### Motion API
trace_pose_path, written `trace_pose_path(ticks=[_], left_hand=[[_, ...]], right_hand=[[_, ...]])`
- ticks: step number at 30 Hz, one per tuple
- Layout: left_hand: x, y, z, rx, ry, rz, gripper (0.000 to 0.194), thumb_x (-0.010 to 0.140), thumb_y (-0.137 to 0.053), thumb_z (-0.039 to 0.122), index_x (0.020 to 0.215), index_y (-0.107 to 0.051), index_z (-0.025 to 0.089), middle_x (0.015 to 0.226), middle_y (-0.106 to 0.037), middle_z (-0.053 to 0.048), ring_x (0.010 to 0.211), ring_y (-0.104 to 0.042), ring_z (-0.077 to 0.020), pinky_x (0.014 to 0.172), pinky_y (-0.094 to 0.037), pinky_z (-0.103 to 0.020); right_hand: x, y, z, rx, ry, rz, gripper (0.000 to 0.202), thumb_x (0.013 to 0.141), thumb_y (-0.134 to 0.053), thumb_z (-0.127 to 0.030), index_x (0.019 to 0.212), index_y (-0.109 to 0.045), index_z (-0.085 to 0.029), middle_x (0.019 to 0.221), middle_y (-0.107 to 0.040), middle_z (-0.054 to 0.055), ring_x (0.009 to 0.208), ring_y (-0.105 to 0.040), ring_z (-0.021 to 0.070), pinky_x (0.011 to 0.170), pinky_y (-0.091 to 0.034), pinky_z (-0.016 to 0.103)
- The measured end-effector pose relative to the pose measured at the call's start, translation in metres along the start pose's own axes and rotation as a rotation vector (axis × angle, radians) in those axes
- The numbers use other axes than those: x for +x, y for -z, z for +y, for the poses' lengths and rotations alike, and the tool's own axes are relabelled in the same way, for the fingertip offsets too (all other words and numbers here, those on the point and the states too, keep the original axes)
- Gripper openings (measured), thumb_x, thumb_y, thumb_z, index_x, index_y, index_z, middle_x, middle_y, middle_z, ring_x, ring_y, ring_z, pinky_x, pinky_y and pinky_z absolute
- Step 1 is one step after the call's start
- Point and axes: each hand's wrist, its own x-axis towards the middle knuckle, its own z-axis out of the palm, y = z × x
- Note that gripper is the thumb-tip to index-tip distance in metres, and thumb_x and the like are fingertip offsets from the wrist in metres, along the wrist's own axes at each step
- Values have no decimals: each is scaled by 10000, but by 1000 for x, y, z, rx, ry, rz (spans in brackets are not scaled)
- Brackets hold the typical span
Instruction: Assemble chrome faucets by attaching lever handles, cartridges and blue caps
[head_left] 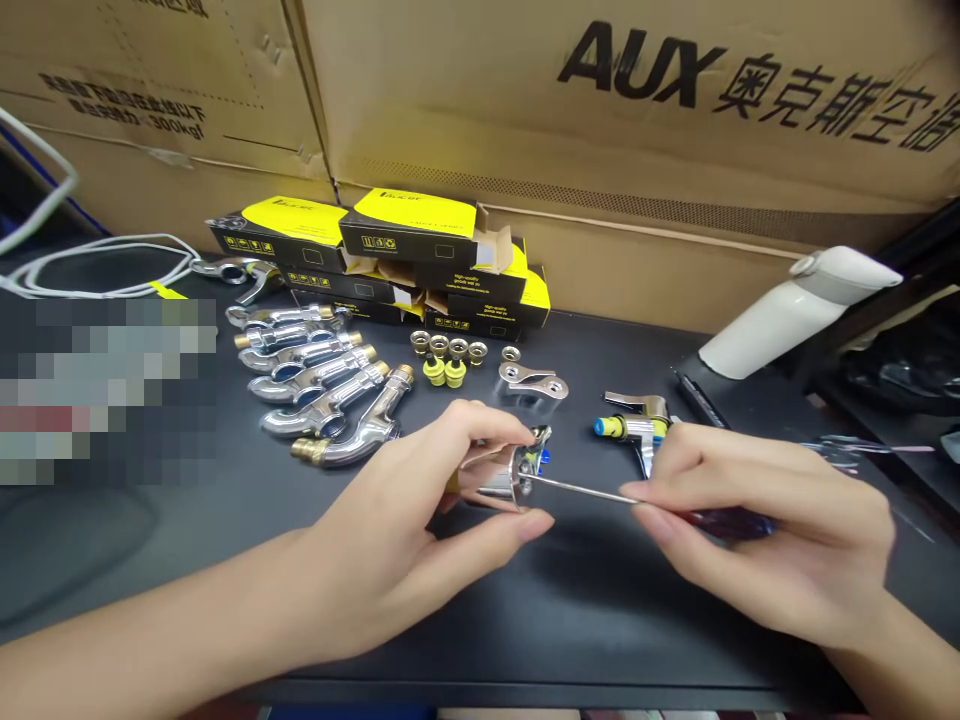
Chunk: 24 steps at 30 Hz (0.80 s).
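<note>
My left hand [420, 510] holds a shiny chrome faucet handle [496, 475] between its thumb and fingers. Bits of yellow and blue show behind the chrome. My right hand [765, 530] is closed round a screwdriver [585, 489], pinching its thin metal shaft; most of its handle lies hidden under the palm. The shaft's tip meets the open end of the faucet handle, but I cannot make out the screw. Just beyond my right hand lie chrome handles with a yellow-and-blue valve cartridge [611, 428]. Two chrome levers [534, 382] rest past my left fingertips.
Several chrome faucet bodies [330, 395] line the left side. Small metal rings [458, 347] and yellow cartridges [444, 371] stand mid-table, before stacked black-and-yellow boxes [409, 215]. At right are a white bottle [780, 315] and a black pen [699, 400]. Large cartons [480, 100] wall off the back.
</note>
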Motion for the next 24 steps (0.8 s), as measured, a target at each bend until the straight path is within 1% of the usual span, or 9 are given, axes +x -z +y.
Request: trace_pose_path(ticks=[4, 7, 9, 11, 13, 15, 17, 19, 24], left_hand=[[1, 0, -6, 56, -84, 37, 301, 855, -625, 259, 1116, -476, 263, 889, -575, -8, 659, -543, -118, 567, -453, -241], [4, 2, -11, 81, -156, 52, 331, 818, -679, 213, 1099, -513, 269, 900, -589, -1, 747, -567, -132, 667, -476, -255], [6, 5, -13, 99, -191, 64, 330, 803, -696, 192, 1086, -542, 265, 932, -614, -7, 798, -584, -141, 716, -487, -261], [9, 8, -13, 139, -210, 60, 303, 799, -697, 187, 1069, -578, 256, 942, -634, -17, 818, -603, -149, 718, -499, -257], [11, 11, -12, 201, -236, 48, 261, 810, -676, 184, 1055, -620, 255, 934, -648, -28, 809, -624, -156, 685, -510, -251], [12, 14, -12, 260, -268, 39, 241, 825, -650, 185, 1052, -655, 266, 911, -657, -32, 773, -637, -155, 653, -515, -246], [12, 16, -11, 304, -256, 55, 235, 833, -639, 199, 1050, -676, 281, 880, -662, -30, 740, -639, -149, 649, -517, -243], [12, 16, -11, 318, -240, 52, 234, 829, -654, 241, 1056, -684, 290, 842, -663, -25, 711, -635, -143, 645, -514, -241], [13, 18, -9, 295, -262, 26, 309, 769, -726, 367, 1050, -677, 247, 745, -652, -9, 618, -596, -132, 576, -472, -234]], right_hand=[[-2, 0, 1, -21, 3, -4, 233, 744, -655, -12, 898, -662, -187, 645, -570, 0, 527, -513, 98, 446, -399, 227], [-2, 3, 2, -19, -24, -18, 213, 756, -668, -24, 889, -672, -192, 654, -581, -2, 534, -507, 91, 459, -395, 217], [-1, 4, 4, 66, -169, -69, 146, 788, -670, -75, 854, -680, -205, 692, -607, 4, 569, -534, 94, 481, -408, 206], [-1, 4, 7, 248, -401, -195, 54, 839, -649, -163, 838, -683, -206, 723, -627, 14, 596, -553, 94, 485, -413, 189], [0, 1, 10, 485, -617, -357, 108, 892, -601, -260, 898, -685, -193, 666, -604, 7, 520, -494, 72, 425, -358, 169], [-1, -2, 14, 678, -727, -448, 216, 917, -564, -329, 1001, -681, -169, 559, -520, -24, 438, -374, 51, 369, -256, 165], [-2, -5, 16, 750, -769, -453, 293, 914, -565, -362, 1068, -682, -142, 518, -442, -43, 435, -308, 48, 372, -210, 176], [-3, -6, 17, 752, -775, -442, 328, 904, -579, -372, 1095, -690, -130, 522, -386, -47, 463, -283, 54, 389, -202, 187], [-2, -2, 16, 764, -786, -480, 318, 913, -565, -361, 1114, -696, -152, 548, -289, -50, 477, -209, 57, 390, -164, 195]])
